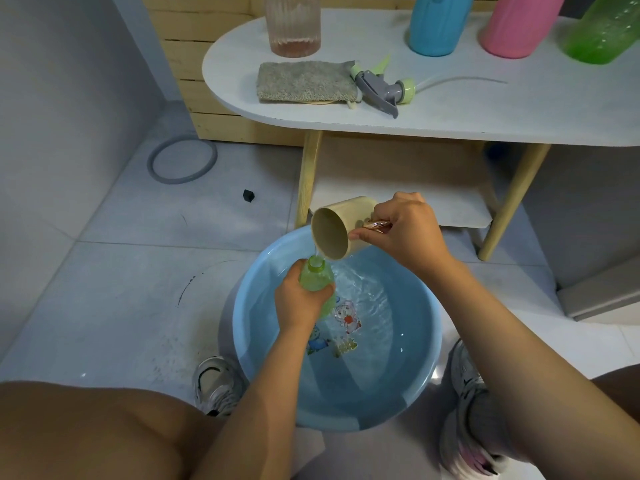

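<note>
Over the blue basin [429, 327] on the floor: left hand [301, 299] wrapped tight round the body of a small green bottle [316, 276], neck up, held just above the water. Right hand [405, 230] grips the handle of a beige cup [334, 228], tipped mouth-down toward the bottle's opening, thin stream of water running off its lip at the neck. On the white table [485, 112] behind: grey cloth [306, 81], spray head [381, 88], taller bottles.

Yellow-green lettering [345, 348] on the blue basin [412, 393] floor is too blurred to read.
</note>
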`<control>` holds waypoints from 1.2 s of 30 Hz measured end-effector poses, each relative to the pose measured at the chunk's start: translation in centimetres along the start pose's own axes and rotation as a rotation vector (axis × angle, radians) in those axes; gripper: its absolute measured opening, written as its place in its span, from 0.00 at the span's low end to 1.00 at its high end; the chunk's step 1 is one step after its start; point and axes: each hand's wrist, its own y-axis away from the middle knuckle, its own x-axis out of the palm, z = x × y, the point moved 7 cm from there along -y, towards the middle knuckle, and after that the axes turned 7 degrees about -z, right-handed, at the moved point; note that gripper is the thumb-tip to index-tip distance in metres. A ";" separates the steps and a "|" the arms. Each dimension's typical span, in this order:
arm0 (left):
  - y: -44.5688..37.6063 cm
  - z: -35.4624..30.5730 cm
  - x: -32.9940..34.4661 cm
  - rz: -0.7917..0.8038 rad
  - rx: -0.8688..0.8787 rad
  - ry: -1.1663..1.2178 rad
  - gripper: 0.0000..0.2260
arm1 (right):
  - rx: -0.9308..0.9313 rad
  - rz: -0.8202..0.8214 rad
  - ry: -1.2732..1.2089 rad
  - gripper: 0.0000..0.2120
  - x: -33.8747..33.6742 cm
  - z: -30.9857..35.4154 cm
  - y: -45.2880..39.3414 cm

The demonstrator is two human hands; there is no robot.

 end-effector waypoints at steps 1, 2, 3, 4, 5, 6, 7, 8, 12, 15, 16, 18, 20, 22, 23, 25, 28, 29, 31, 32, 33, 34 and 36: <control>0.0 0.0 0.0 -0.002 -0.001 -0.001 0.20 | -0.005 -0.001 0.001 0.21 0.0 0.0 0.0; 0.0 -0.1 0.0 -0.004 -0.002 -0.001 0.19 | -0.009 -0.003 0.001 0.20 0.0 0.1 0.0; 0.0 -0.1 0.0 -0.004 -0.001 -0.001 0.19 | -0.013 -0.008 0.003 0.20 0.1 0.1 0.0; 0.0 -0.2 0.0 -0.003 0.000 -0.003 0.19 | -0.018 -0.014 0.009 0.20 0.1 0.1 0.0; 0.0 -0.2 0.0 -0.001 0.000 -0.007 0.20 | -0.025 -0.018 0.019 0.20 0.2 0.2 0.0; 0.0 -0.2 0.0 0.001 0.001 -0.012 0.20 | -0.033 -0.020 0.028 0.20 0.2 0.2 0.1; 0.0 -0.2 0.0 0.001 0.004 -0.018 0.19 | -0.038 -0.021 0.034 0.20 0.3 0.2 0.1; 0.0 -0.2 0.0 0.000 0.007 -0.021 0.19 | -0.038 -0.019 0.039 0.20 0.3 0.1 0.0; 0.0 -0.2 0.0 -0.002 0.016 -0.018 0.18 | -0.052 -0.012 0.061 0.21 0.4 0.0 -0.1; 0.0 -0.3 0.0 -0.011 0.018 -0.039 0.19 | -0.079 -0.030 0.069 0.21 0.4 0.3 -0.2; 0.0 -0.3 -0.1 -0.013 0.018 -0.046 0.19 | -0.084 -0.035 0.072 0.21 0.4 0.3 -0.2; 0.0 -0.3 0.0 -0.012 0.018 -0.047 0.20 | -0.085 -0.037 0.084 0.21 0.4 0.3 -0.1; 0.0 -0.3 0.0 -0.010 0.013 -0.050 0.19 | -0.088 -0.029 0.094 0.20 0.6 0.2 -0.1; 0.0 -0.3 0.0 -0.011 0.012 -0.052 0.18 | -0.088 -0.024 0.098 0.20 0.7 0.2 0.0; 0.0 -0.4 0.0 -0.010 0.013 -0.052 0.18 | -0.086 -0.021 0.098 0.20 0.8 0.2 0.0; 0.0 -0.4 0.0 -0.011 0.017 -0.055 0.18 | -0.087 -0.019 0.101 0.20 0.8 0.2 0.0; 0.0 -0.5 0.0 -0.011 0.013 -0.060 0.18 | -0.095 -0.006 0.110 0.20 0.9 0.1 0.0; 0.0 -0.5 0.0 -0.009 0.012 -0.059 0.17 | -0.100 -0.004 0.110 0.20 1.0 0.1 0.0; 0.0 -0.6 0.0 -0.005 0.016 -0.051 0.16 | -0.109 -0.007 0.111 0.20 1.0 0.2 0.0; 0.0 -0.6 0.0 -0.004 0.020 -0.050 0.16 | -0.114 -0.007 0.114 0.20 1.0 0.2 0.1; 0.0 -0.7 0.0 -0.005 0.023 -0.051 0.16 | -0.125 -0.007 0.120 0.20 1.0 0.3 0.1; 0.0 -0.7 0.0 -0.006 0.024 -0.051 0.15 | -0.143 -0.009 0.127 0.19 1.0 0.5 0.1; 0.0 -0.8 0.0 -0.007 0.025 -0.052 0.15 | -0.176 -0.021 0.136 0.19 0.9 0.8 0.1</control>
